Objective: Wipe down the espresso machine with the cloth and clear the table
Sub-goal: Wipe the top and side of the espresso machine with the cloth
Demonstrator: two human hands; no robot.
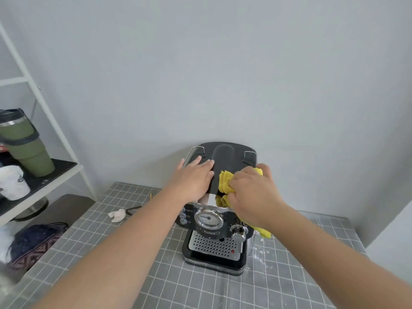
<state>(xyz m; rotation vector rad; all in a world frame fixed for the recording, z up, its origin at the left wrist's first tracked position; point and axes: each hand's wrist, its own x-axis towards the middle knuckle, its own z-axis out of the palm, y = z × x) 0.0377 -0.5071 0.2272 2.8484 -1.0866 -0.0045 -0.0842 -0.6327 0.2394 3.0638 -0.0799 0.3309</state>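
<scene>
Two hands rest on top of the espresso machine (214, 210), which stands on the desk (289, 275). Left hand (195, 179) lies flat, fingers (200, 162) extended together. Right hand (252, 192) fingers are clamped on the yellow cloth (225, 184), bunched beneath them against the machine's top.

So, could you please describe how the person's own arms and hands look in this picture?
Both forearms are bare for all of their visible length: no sleeves show. The left hand and the right hand wear no gloves, and no rings, watch or bracelet can be seen on the fingers or wrists.
</scene>
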